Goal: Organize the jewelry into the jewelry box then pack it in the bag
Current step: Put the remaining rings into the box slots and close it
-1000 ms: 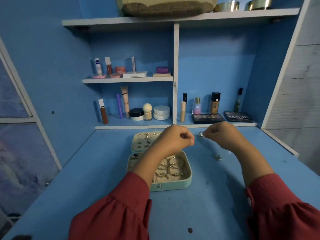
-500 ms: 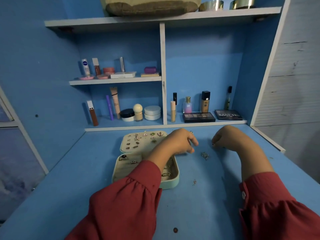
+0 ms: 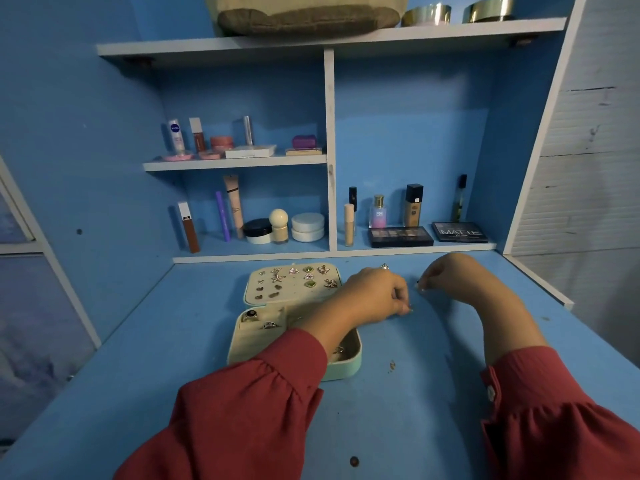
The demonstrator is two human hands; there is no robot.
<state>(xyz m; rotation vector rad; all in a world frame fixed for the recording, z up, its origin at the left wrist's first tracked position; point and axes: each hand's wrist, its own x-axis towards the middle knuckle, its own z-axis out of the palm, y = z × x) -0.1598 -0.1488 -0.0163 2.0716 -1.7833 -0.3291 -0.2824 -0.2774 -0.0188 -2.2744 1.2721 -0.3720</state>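
Note:
The mint-green jewelry box [image 3: 346,370] lies open at the table's middle. Its raised lid [image 3: 294,289] carries several earrings, and rings sit in the cream base [image 3: 258,317]. My left hand [image 3: 374,292] reaches across the box to the right, its curled fingertips pinching a small silver jewelry piece [image 3: 408,309] on the tabletop. A little to the right, my right hand [image 3: 446,273] hovers with fingers curled, pinching a tiny piece [image 3: 421,289]. My left forearm hides part of the box base. The olive bag [image 3: 304,19] lies on the top shelf.
Cosmetics, bottles and two eyeshadow palettes [image 3: 400,236] line the low shelf just behind the box. Gold bangles [image 3: 426,13] stand beside the bag on the top shelf. A small crumb-like bit [image 3: 392,365] lies on the blue table [image 3: 398,427] right of the box.
Both hands came down from holding a piece in the air. My left hand moved right and down onto the piece lying on the table; my right hand stays pinched just beside it.

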